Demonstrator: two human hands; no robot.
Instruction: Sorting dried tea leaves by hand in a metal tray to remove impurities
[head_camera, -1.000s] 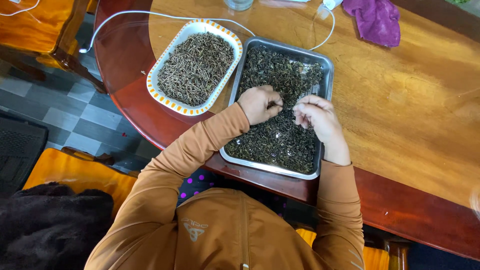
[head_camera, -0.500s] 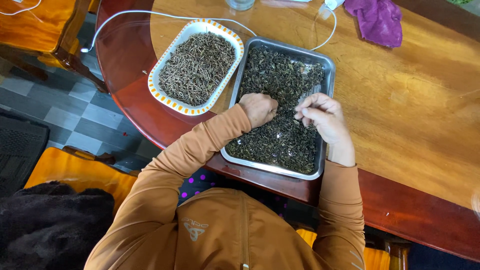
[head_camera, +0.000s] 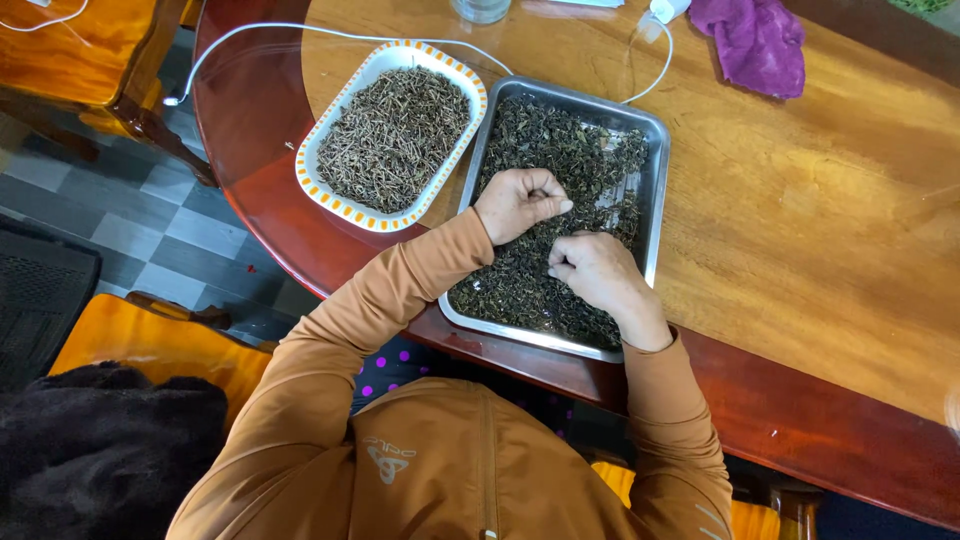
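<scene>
A steel tray (head_camera: 655, 180) of dark dried leaves (head_camera: 570, 150) lies at the near edge of the wooden table. Both of my hands are inside it. My left hand (head_camera: 518, 202) is curled into a loose fist that rests on the leaves near the tray's left side, with a few bits pinched under its thumb. Just right of it and closer to me, my right hand (head_camera: 597, 272) has its fingertips pinched together in the leaves. The two hands almost touch. To the left of the tray stands a white oval dish (head_camera: 318, 150) with an orange rim, filled with thin brown stems (head_camera: 395, 135).
A white cable (head_camera: 300, 32) runs across the table behind the dish to a small white plug (head_camera: 665, 10). A purple cloth (head_camera: 755, 40) lies at the far right. Wooden chairs with orange cushions (head_camera: 150, 345) stand on a checkered floor (head_camera: 150, 230) at the left.
My right hand has drawn back toward me and to the left, ending close beside the left hand. The left hand has stayed almost in place.
</scene>
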